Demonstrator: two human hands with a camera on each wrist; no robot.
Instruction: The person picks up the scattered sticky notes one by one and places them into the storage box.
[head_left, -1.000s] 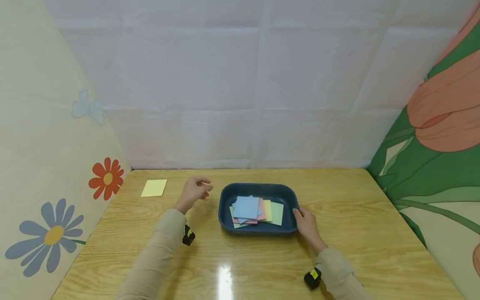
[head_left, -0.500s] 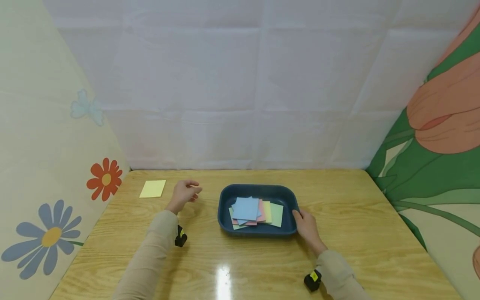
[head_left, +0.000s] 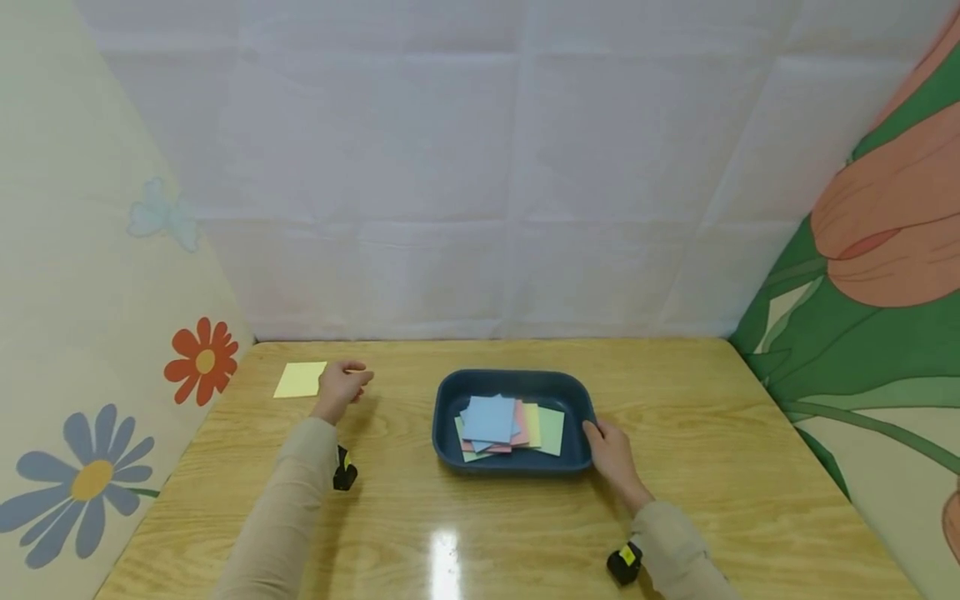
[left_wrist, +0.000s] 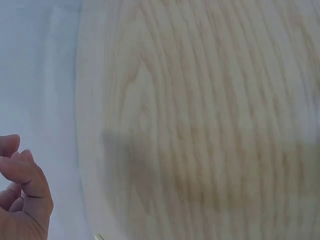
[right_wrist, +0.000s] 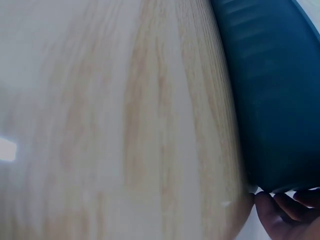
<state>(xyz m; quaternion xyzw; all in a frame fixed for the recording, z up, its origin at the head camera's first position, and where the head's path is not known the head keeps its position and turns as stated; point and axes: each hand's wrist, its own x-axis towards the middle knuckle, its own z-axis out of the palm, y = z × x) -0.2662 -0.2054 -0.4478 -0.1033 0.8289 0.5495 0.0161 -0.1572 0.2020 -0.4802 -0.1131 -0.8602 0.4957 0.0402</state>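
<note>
My right hand [head_left: 617,457] grips the right end of a dark blue rectangular tray [head_left: 510,468], thumb over its rim; the right wrist view has fingers [right_wrist: 272,212] curled under that end. In the tray lies an overlapping pile of square sticky notes: a blue one [head_left: 489,419] on top, with pink, yellow [head_left: 533,425] and green [head_left: 552,432] ones showing beside it. Left of the tray, my left hand [head_left: 341,390] is above the table with bent, loose fingers and holds nothing. It overlaps the right edge of a pale yellow sticky note [head_left: 298,379] at the table's back left.
The wooden table [head_left: 405,517] ends at a white cloth backdrop [head_left: 480,192]. Flower-printed panels stand at both sides, the left one [head_left: 90,317] close to the yellow note. A small black device [head_left: 624,565] hangs at each wrist.
My left hand has moved left, away from the tray, to the yellow note's edge. The right hand keeps its grip on the tray, and the view has shifted slightly.
</note>
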